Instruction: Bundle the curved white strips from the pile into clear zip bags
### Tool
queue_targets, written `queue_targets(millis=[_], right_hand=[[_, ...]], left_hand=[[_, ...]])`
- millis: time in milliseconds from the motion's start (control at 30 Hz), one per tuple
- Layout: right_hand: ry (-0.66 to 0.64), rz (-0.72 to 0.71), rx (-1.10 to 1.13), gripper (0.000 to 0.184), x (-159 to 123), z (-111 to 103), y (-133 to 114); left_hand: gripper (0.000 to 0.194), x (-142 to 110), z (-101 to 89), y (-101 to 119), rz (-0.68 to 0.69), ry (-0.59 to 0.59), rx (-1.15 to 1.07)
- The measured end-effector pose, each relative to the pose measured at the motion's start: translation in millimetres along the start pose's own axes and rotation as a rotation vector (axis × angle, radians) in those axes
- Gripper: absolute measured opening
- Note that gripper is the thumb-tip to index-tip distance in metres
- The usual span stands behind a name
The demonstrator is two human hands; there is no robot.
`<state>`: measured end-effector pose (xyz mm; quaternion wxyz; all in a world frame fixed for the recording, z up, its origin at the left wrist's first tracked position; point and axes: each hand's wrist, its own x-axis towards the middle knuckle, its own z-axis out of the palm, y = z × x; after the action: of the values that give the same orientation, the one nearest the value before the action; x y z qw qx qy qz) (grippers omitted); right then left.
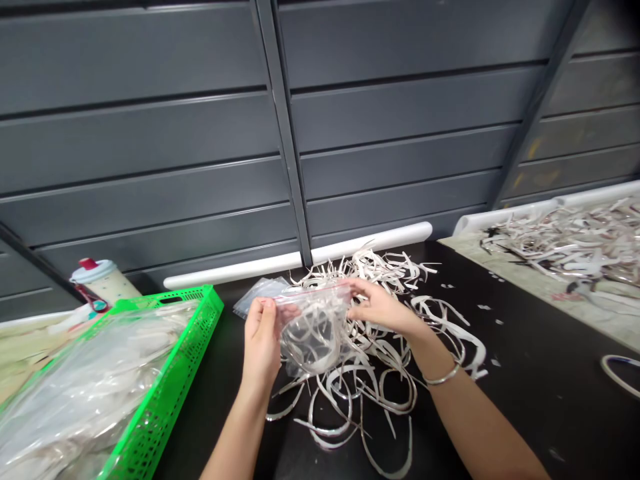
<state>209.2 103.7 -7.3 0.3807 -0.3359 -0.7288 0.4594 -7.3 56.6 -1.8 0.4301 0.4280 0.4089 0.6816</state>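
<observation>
Head view: the person is holding a clear zip-top bag [314, 337] in both hands above a tangled pile of shiny white strips [380, 393] on a black desk [525, 407]. The bag is filled with coiled strips of the same kind, and its red-lined mouth is stretched across the top. The left hand [261, 347] is gripping the bag's left edge, with the fingers [265, 319] closed on the plastic near the mouth. The right hand [383, 310] is pinching the opposite edge, its fingers [357, 288] also closed on the plastic; a thin silver bangle [443, 377] is sitting on that wrist. A flat, small plastic bag [260, 295] is lying just behind the left hand. On the left, a bright green perforated crate [175, 377] is holding a large clear plastic bag [85, 393], with a cup with a red-topped lid [105, 283] standing behind it. On the right, another heap of strips [565, 250] is lying on a beige mat [595, 313]. A white tube [297, 257] is running along the base of a grey louvred wall [150, 140].
</observation>
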Motion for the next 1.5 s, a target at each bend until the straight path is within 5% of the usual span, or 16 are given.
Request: queue_targets(millis=[100, 233, 500, 567, 733, 967, 1100, 1167, 1333, 1500], right_hand=[[-0.207, 0.096, -0.145, 0.056, 5, 13, 10], [-0.155, 0.104, -0.234, 0.015, 11, 31, 21], [-0.134, 0.064, -0.225, 0.016, 13, 24, 32], [-0.138, 0.066, -0.213, 0.025, 15, 29, 36], [-0.131, 0.065, -0.28, 0.011, 18, 44, 40], [-0.143, 0.041, -0.254, 0.01, 14, 34, 45], [0.028, 0.045, -0.114, 0.057, 10, 34, 45], [0.069, -0.001, 0.04, 0.066, 5, 38, 42], [-0.054, 0.053, 0.194, 0.026, -16, 55, 41], [-0.091, 0.161, 0.301, 0.026, -40, 66, 49]], left_hand=[[0.032, 3, 0.5, 5, 0.017, 0.093, -0.084], [0.034, 9, -2.7, 6, 0.003, 0.169, -0.201], [0.016, 22, -17.4, 5, -0.106, 0.317, -0.404], [0.015, 21, -16.2, 5, -0.135, 0.305, -0.414], [0.018, 19, -16.4, 7, -0.131, 0.232, -0.416], [0.025, 27, -30.7, 3, -0.011, 0.257, -0.397], [0.031, 17, -23.9, -7, 0.029, 0.211, -0.376], [0.033, 7, -21.5, -15, 0.035, 0.153, -0.326], [0.029, -26, -28.9, -31, 0.005, 0.071, -0.098], [0.031, -51, -40.4, -38, -0.061, 0.091, 0.17]])
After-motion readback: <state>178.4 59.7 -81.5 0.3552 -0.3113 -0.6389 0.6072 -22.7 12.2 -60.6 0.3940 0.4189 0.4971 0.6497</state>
